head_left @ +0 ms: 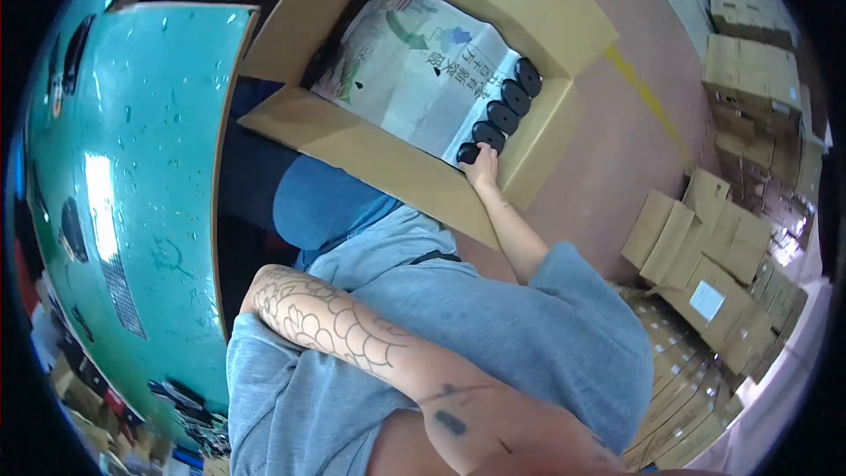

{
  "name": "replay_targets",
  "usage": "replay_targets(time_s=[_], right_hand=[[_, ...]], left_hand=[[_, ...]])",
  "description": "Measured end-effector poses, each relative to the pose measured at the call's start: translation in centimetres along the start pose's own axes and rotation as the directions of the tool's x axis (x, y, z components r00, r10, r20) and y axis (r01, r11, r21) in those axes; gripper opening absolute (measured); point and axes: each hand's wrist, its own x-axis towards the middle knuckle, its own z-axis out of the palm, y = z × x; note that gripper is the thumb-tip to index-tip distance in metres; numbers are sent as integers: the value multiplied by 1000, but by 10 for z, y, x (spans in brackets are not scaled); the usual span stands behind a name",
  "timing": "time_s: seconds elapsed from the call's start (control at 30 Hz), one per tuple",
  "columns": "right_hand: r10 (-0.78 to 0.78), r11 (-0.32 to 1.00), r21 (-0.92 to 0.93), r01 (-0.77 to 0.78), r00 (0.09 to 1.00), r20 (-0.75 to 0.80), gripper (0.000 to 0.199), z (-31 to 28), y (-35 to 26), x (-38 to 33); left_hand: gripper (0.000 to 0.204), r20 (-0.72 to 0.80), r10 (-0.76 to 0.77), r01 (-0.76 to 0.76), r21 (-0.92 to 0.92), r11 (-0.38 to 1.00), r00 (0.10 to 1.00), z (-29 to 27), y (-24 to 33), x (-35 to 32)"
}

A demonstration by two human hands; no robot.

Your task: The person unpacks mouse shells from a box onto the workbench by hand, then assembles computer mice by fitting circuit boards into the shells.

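A green table (167, 167), wet with scattered drops, fills the left side, with dark items lying on it toward its far left. Beside it stands the open box (529, 0), its flaps spread, close in front of the person's knees. To the right the reddish floor (617, 159) carries a yellow line (650, 97), and beyond it cartons (749, 79) are stacked along the far edge; a nearer open carton (679, 238) bears a white label (707, 300). The person wears a grey shirt (423, 300) and blue trousers (326, 203). Inside the box a printed sheet (388, 62) covers most of the bottom, with a few small dark bits on it. The left arm, tattooed, bends sharply at the elbow, bringing the left hand (493, 432) back near the camera at the lower edge; its fingers cannot be made out, so I cannot tell whether it grips anything. The right hand (481, 167) reaches into the box at its near right corner, thumb and fingers pinching the nearest of five black pieces (503, 117). These rounded pieces stand close together in a slanting row along the box's right wall, at the sheet's right edge.
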Motion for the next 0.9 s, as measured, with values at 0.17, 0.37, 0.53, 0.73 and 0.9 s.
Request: replay_targets(time_s=[0.17,0.37,0.53,0.73,0.9], right_hand=[[181,983,-17,-181,983,-10,68,-3,2,-1],[263,962,53,-266,963,52,76,-5,11,2],[247,969,-35,-245,950,189,76,-24,0,20],[136,990,25,-142,980,145,72,-12,16,13],[94,995,-66,-80,963,254,71,-29,0,23]], left_hand=[[20,-38,50,-54,-127,990,998,0,-4,3],[18,-17,100,-100,-307,947,995,0,1,6],[19,121,-60,95,-302,949,991,-8,13,-9],[24,-97,-507,451,-337,827,857,5,74,8],[22,283,-72,188,-407,894,956,-56,14,-6]])
